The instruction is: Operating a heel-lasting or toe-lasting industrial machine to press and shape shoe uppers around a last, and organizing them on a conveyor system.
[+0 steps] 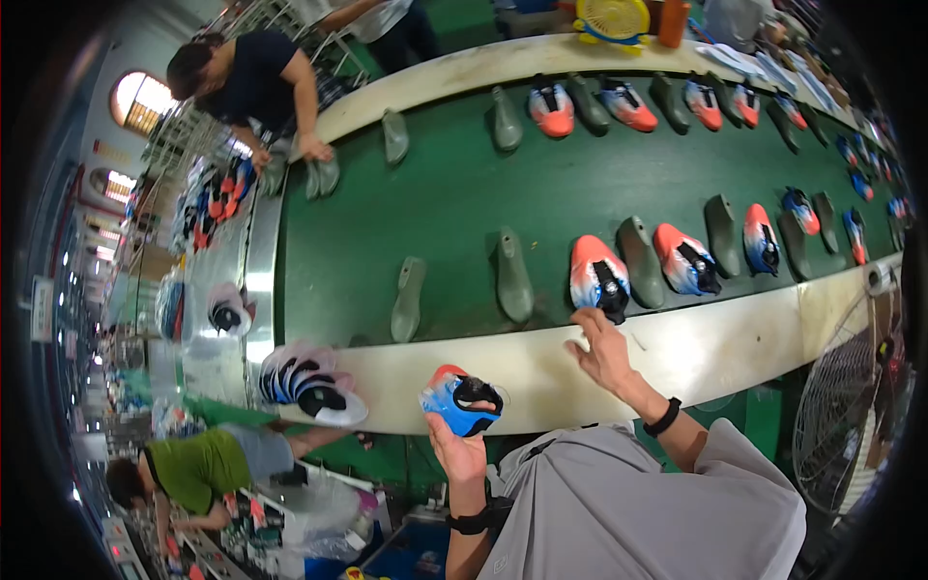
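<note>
My left hand (457, 452) grips a blue, coral and black shoe upper (447, 394) over the pale near ledge, its dark opening facing up. My right hand (604, 356) reaches over the ledge with its fingers apart and nothing in them. Its fingertips are beside the heel of another shoe upper (588, 263), which lies toe-away on the green belt; whether they touch it I cannot tell. Just right of that upper lies a dark green shoe last (638, 261). Two more lasts, one in the middle (513, 280) and one farther left (408, 300), rest on the belt.
Uppers and lasts alternate along both sides of the green belt (416, 203). A fanned stack of uppers (314, 387) sits on the ledge's left end. A caged fan (836, 416) stands at right. Across the belt, a person (256, 77) handles lasts; another person (208, 469) bends at lower left.
</note>
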Tool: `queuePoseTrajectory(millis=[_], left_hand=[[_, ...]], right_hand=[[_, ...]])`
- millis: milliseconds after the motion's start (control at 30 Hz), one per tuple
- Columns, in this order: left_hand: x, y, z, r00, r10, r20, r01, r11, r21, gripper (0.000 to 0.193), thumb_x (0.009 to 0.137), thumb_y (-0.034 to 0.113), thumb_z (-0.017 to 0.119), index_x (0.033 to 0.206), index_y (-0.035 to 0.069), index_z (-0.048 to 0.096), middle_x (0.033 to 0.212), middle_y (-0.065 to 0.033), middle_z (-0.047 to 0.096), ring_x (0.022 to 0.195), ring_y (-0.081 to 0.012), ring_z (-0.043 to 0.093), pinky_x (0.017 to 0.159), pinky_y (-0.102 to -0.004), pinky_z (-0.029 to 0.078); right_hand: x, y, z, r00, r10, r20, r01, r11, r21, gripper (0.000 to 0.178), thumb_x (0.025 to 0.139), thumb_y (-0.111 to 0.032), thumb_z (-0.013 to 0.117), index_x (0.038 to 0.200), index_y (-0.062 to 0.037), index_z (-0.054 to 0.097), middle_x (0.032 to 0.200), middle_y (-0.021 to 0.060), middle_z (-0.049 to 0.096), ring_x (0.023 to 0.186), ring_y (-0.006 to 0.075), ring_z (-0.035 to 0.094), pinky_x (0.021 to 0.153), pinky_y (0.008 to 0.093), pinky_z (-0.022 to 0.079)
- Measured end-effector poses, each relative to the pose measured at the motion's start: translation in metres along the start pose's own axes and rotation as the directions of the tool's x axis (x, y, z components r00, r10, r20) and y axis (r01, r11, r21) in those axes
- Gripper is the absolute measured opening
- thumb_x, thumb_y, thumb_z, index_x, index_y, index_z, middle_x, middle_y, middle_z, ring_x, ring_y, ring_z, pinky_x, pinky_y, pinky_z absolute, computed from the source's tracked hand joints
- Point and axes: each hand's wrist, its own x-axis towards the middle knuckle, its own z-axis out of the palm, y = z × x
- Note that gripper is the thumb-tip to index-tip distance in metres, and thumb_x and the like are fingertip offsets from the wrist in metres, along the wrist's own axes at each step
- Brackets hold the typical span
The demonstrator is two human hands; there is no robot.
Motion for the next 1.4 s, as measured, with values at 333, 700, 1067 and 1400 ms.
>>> queuePoseTrajectory(millis=[333, 700, 1067, 1400], left_hand=[[-0.007, 0.007, -0.042, 0.991, -0.006, 0.137, 0.038, 0.972, -0.232, 0.057, 0.102, 0.045, 0.044, 0.140, 0.002, 0.039, 0.129, -0.0127, 0.056, 0.119, -0.0285, 0.055, 0.107, -0.0459, 0.040], [0.002, 0.081, -0.217, 0.995, -0.059, -0.087, 0.073, 0.983, 0.170, 0.023, 0.093, 0.009, 0.064, 0.110, -0.006, 0.063, 0.100, -0.0144, 0.070, 0.093, -0.0208, 0.067, 0.089, -0.0329, 0.053], [-0.050, 0.106, -0.334, 0.913, -0.035, -0.405, 0.037, 0.999, -0.002, 0.025, 0.097, 0.018, 0.061, 0.106, -0.005, 0.063, 0.098, -0.0158, 0.070, 0.086, -0.0199, 0.067, 0.082, -0.0313, 0.055], [-0.027, 0.123, -0.363, 0.920, -0.111, -0.376, 0.009, 0.965, -0.262, 0.040, 0.098, 0.030, 0.057, 0.114, -0.007, 0.060, 0.112, -0.0228, 0.067, 0.106, -0.0332, 0.066, 0.098, -0.0440, 0.051]], right_hand=[[-0.026, -0.154, 0.038, 0.939, -0.149, 0.309, -0.069, 0.800, 0.596, 0.042, 0.080, -0.020, 0.078, 0.118, -0.0087, 0.066, 0.104, 0.0062, 0.060, 0.079, 0.0154, 0.061, 0.066, 0.0279, 0.050], [0.017, -0.188, 0.119, 0.975, -0.152, -0.161, 0.168, 0.982, 0.091, 0.031, 0.075, 0.000, 0.075, 0.103, -0.0009, 0.063, 0.100, 0.0114, 0.060, 0.075, 0.0221, 0.061, 0.061, 0.0291, 0.050], [0.046, -0.143, 0.240, 0.998, -0.052, -0.035, 0.030, 0.889, -0.457, 0.041, 0.082, -0.014, 0.068, 0.119, -0.0027, 0.056, 0.113, 0.0148, 0.059, 0.092, 0.0362, 0.063, 0.078, 0.0459, 0.052], [0.142, -0.366, 0.410, 0.804, -0.459, 0.379, 0.301, 0.863, 0.406, 0.029, 0.083, -0.008, 0.066, 0.112, -0.0049, 0.064, 0.098, 0.0140, 0.065, 0.080, 0.0297, 0.065, 0.071, 0.0364, 0.054]])
